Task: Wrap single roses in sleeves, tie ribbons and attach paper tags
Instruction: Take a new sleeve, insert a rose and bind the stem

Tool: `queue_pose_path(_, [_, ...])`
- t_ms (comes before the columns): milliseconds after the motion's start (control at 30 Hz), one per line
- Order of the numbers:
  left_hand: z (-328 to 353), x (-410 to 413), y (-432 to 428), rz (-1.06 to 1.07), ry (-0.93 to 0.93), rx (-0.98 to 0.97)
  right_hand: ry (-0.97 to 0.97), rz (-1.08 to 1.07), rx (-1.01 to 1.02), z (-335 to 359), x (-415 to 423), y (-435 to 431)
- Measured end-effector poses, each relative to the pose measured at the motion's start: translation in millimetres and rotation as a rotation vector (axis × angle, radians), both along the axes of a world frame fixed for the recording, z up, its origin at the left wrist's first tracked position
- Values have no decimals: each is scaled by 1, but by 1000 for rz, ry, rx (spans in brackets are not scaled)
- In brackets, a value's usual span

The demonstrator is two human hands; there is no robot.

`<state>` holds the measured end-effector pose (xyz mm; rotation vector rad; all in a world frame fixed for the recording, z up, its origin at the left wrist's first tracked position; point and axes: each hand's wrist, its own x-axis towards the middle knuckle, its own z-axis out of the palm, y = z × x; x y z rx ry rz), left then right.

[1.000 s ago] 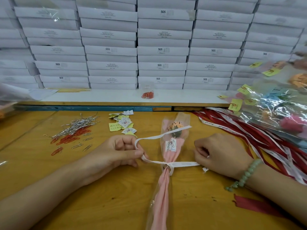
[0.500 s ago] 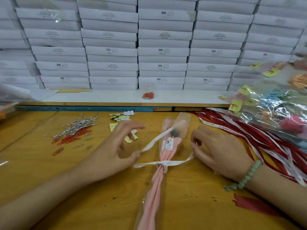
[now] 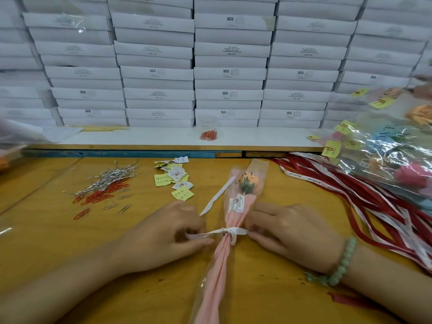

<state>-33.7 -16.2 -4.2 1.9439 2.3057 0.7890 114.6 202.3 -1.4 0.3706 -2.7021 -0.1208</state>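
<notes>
Head cam: a wall of stacked white boxes (image 3: 229, 73) closes off the back edge. On the yellow surface (image 3: 70, 253) the working room is the middle strip, with a heap of red and white ribbons (image 3: 374, 206) crowding the right. The sleeved rose (image 3: 233, 213) lies there, bloom pointing away. The left hand (image 3: 159, 237) and right hand (image 3: 297, 235) sit either side, fingers pinching the white ribbon (image 3: 233, 231) knotted round the sleeve. The clear cup (image 3: 208, 128) on the ledge holds red paper clips.
</notes>
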Motion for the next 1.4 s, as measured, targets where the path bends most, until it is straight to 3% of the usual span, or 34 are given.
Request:
queue_pose_path(167, [11,11,3,-88,-676,130,-40,-37,-23,1,1,1])
queue_pose_path(367, [16,22,8,-209,-971,173,-91,-43,-50,2,1,1])
queue_pose_path(567, [6,26,15,-89,-1009,194,-152,-43,-288,-1,0,6])
queue_pose_path(933, [-4,39,25,-53,-1050,170,-456,221,-1387,12,-3,-5])
queue_pose_path(1200, [-5,43,23,-70,-989,117,-530,299,-1764,15,-2,-13])
queue_pose_path(1400, [-3,42,20,-104,-987,43,-535,283,-1740,14,-3,-13])
